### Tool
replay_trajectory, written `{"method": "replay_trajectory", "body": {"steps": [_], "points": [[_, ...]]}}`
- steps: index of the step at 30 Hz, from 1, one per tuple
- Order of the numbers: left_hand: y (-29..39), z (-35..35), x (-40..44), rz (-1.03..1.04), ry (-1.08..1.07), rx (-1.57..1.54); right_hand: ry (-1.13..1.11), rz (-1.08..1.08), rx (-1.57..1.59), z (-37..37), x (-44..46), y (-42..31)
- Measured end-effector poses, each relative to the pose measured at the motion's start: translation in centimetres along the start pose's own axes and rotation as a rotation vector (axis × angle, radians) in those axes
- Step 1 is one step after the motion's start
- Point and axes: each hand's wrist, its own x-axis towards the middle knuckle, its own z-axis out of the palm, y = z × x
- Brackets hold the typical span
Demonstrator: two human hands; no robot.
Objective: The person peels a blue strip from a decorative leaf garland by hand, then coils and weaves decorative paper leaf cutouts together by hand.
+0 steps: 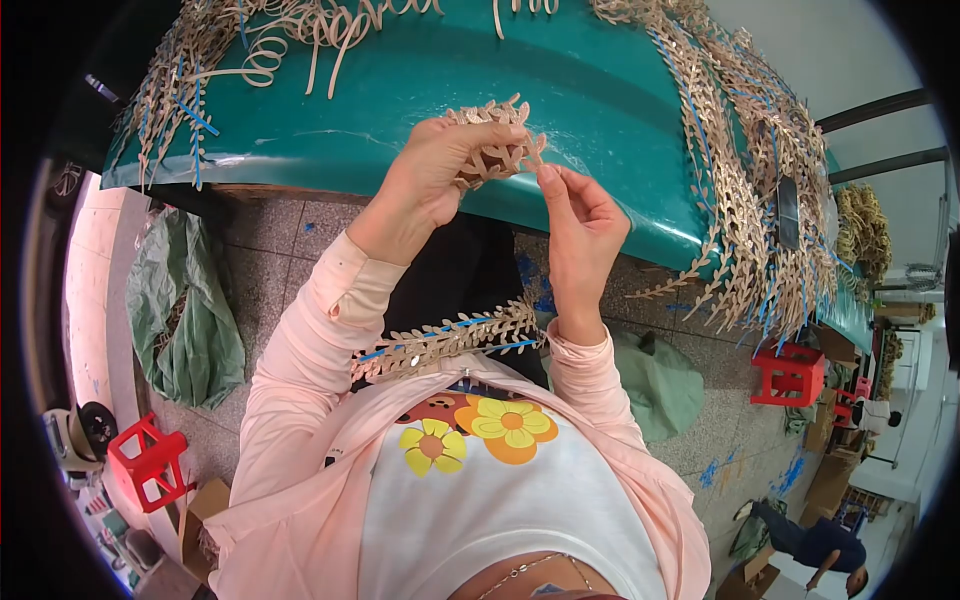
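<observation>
Over green counter [590, 110], holding leafy garland [497, 162] in left hand [436, 168], bunched between thumb and fingers at counter's near edge. Pinching garland's end with thumb and forefinger of right hand [588, 218], close beside left. More leafy strands [745, 125] on counter's right side, hanging over edge. Blue-flecked leafy strip [440, 346] near waist. Green sack [180, 325] on speckled floor [265, 235] at left, near red stool [150, 462].

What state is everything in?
Left hand: closed on bunched leaf garland
Right hand: pinching that garland's end
Lap leaf garlands: lying crosswise
Right-side leaf garlands: draped over green table edge
Tan strips: curled
Left green sack: crumpled
Pink shirt: worn open
Dark slab, maybe a phone: lying on right-side garlands; on/off unclear
</observation>
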Motion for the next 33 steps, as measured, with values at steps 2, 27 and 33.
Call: {"method": "replay_trajectory", "body": {"steps": [2,27,33], "points": [[0.0,0.1,-0.1,-0.011,0.004,-0.012,0.009,0.030,0.027,0.2,-0.2,-0.2],[2.2,-0.9,0.2,0.062,0.030,0.032,0.015,-0.124,-0.285,-0.4,-0.7,-0.2],[2.1,-1.3,0.8,0.039,0.057,-0.010,-0.028,-0.150,-0.205,-0.5,-0.7,0.4]]}}
